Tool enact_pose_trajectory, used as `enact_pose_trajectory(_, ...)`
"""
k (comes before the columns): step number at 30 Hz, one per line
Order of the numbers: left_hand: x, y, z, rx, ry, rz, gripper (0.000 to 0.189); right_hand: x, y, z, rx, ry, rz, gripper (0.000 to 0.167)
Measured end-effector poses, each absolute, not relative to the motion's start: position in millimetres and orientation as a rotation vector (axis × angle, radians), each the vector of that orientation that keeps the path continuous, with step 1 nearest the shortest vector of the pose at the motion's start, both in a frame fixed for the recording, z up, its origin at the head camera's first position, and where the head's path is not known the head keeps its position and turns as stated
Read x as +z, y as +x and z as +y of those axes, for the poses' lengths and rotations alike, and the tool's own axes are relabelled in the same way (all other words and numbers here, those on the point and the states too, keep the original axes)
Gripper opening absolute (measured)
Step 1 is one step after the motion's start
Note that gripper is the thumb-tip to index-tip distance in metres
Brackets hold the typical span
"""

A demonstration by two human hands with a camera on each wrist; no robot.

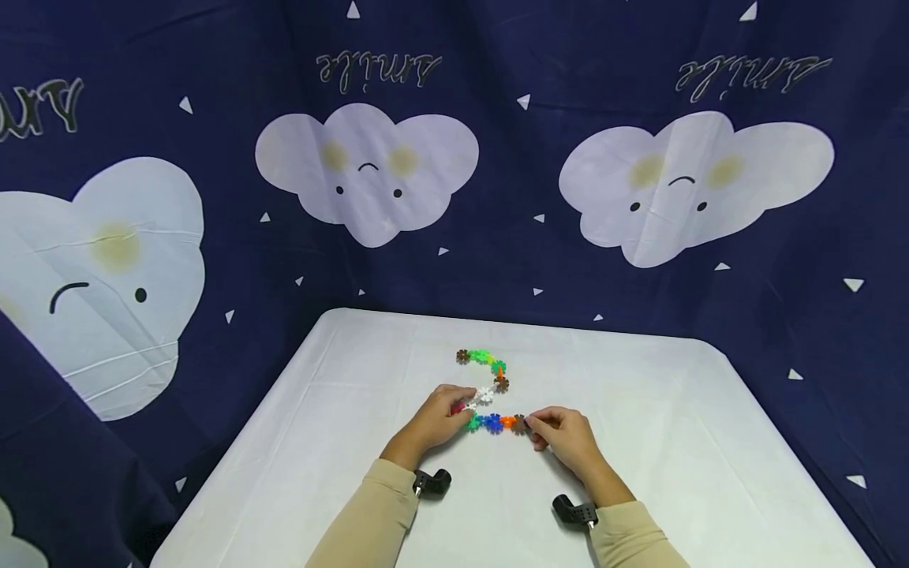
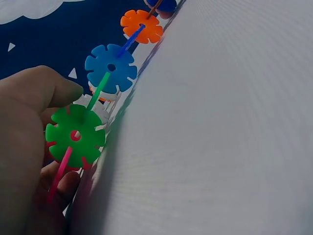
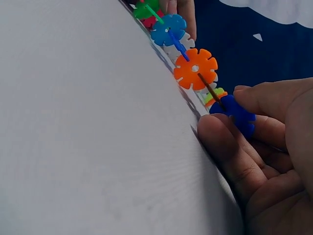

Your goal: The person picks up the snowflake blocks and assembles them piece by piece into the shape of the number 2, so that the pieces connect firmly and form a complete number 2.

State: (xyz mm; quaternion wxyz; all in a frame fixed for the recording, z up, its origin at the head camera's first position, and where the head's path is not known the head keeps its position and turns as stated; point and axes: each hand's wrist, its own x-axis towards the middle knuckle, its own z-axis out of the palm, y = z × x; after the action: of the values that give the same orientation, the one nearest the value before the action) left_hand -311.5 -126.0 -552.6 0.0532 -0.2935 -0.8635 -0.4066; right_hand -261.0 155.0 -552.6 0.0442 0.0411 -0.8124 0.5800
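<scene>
A chain of slotted plastic snowflake discs (image 1: 494, 424) winds over the white table in several colours. My left hand (image 1: 436, 418) holds it at the bend, its fingers around the red and green discs; the green disc (image 2: 88, 132) stands upright in the left wrist view. At the chain's right end, my right hand (image 1: 570, 439) pinches a dark blue disc (image 3: 240, 117) between thumb and fingers. That disc meets a brown disc (image 1: 519, 424) seen edge-on in the right wrist view, which is slotted into an orange disc (image 3: 183, 77).
Beyond the hands, the chain's far part curves through white discs (image 1: 485, 395) and green discs (image 1: 480, 356) to a brown end disc (image 1: 463, 356). The white table (image 1: 660, 442) reaches back to a dark blue curtain (image 1: 497, 276) with clouds. Black cameras sit on both wrists.
</scene>
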Motion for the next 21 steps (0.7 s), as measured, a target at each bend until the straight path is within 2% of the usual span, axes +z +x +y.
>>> enact_pose_trajectory(13,-557,-316,-128,-1.223,-0.845,-2.635,0.037,-559,-265,156,1.737,0.175,-2.502,0.012)
enact_pose_trajectory(21,-550,-315,-137,-1.253,-0.761,-2.576,0.041,-548,-269,167,1.738,0.164,-2.573,0.028)
